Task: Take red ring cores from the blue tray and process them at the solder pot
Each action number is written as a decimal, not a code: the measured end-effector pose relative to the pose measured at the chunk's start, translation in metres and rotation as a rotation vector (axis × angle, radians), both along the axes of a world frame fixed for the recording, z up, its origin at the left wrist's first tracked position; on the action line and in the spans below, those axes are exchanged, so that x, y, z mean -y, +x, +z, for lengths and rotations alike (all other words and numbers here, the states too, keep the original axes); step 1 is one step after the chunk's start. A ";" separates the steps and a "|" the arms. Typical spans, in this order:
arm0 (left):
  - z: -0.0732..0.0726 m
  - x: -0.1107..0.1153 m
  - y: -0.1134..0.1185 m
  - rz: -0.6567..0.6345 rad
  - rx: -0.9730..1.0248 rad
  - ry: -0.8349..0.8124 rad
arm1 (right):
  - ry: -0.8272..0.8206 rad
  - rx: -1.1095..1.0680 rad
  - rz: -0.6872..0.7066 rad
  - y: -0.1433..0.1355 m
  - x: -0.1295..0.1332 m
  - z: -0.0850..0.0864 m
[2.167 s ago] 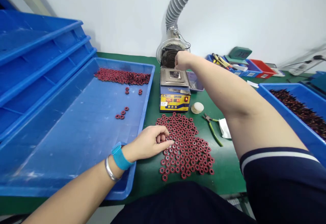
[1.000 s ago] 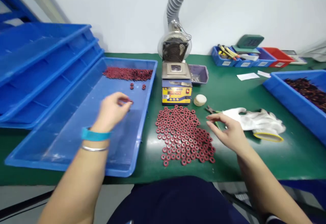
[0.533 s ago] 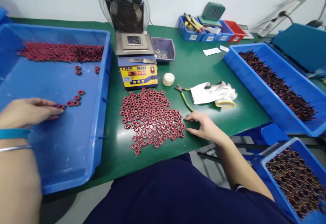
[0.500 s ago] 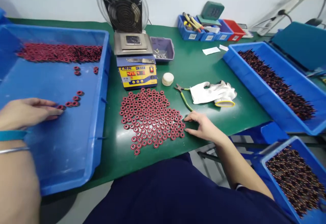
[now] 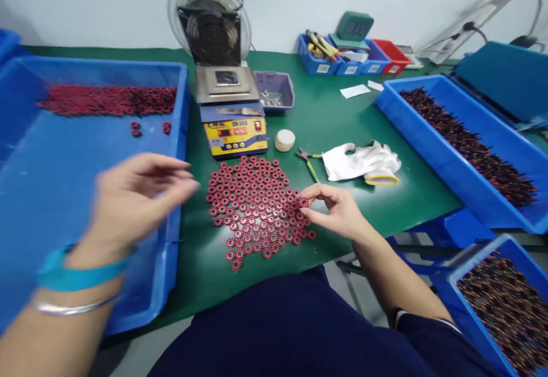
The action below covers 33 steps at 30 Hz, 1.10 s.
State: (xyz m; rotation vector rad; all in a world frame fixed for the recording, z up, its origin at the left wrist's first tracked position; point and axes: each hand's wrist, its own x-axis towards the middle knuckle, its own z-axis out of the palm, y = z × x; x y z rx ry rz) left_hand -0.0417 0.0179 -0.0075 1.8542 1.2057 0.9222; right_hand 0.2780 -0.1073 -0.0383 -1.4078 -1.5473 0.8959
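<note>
Toothed rings are red, the flat desk green, the rectangular plastic tray blue, white fabric gloves yellow-edged.

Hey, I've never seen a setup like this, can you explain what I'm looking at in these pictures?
There is no robot here: these are a person's own bare hands, seen from one camera worn on the head, looking forward and down. On the green table lies a spread of small red toothed rings. The right hand pinches one red ring at the edge of that spread. The left hand is over the blue tray; it is blurred, so I can't tell whether it holds anything. Behind the rings stands what looks like a solder pot with a digital display. To its right lie green-handled cutters and white gloves.
</note>
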 end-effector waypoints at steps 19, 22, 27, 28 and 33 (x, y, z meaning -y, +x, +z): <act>0.004 0.044 0.035 -0.441 -0.024 0.185 | 0.127 0.017 0.414 -0.091 -0.050 0.049; 0.009 0.046 0.034 -0.402 0.040 0.163 | 0.077 -0.041 0.411 -0.090 -0.049 0.050; 0.009 0.035 0.027 0.101 0.374 0.198 | 0.054 -0.153 0.332 -0.084 -0.055 0.047; 0.008 0.033 0.026 0.162 0.426 0.206 | 0.051 -0.170 0.328 -0.083 -0.058 0.047; 0.002 0.030 0.028 0.126 0.421 0.102 | 0.066 -0.167 0.317 -0.080 -0.075 0.054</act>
